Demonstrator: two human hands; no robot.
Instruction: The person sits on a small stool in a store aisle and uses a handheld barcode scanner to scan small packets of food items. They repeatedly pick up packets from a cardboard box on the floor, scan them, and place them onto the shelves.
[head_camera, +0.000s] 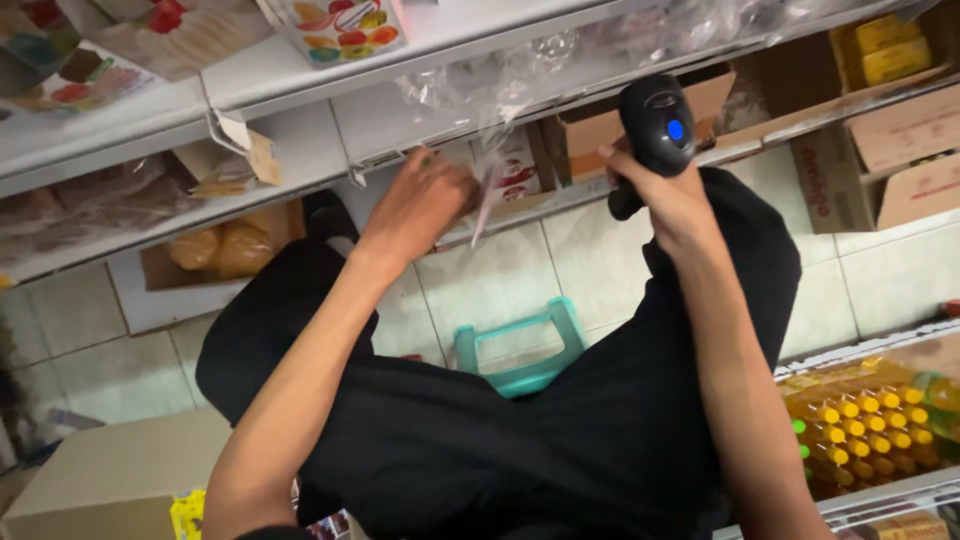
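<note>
My right hand (668, 192) grips a black handheld barcode scanner (655, 125) with a blue button, aimed at the lower store shelf. My left hand (425, 200) reaches to the same shelf and pinches a small clear-wrapped packet (497, 170) with red and white print. The two hands are apart, roughly a hand's width. I sit low on a teal plastic stool (520, 345), my legs in black trousers (500, 440) spread to either side.
White metal shelves (300, 150) carry bagged goods, cardboard boxes (880, 170) and yellow packs (885, 45). Yellow-capped oil bottles (865, 425) stand on a shelf at lower right. A cardboard box (110, 475) lies on the tiled floor at lower left.
</note>
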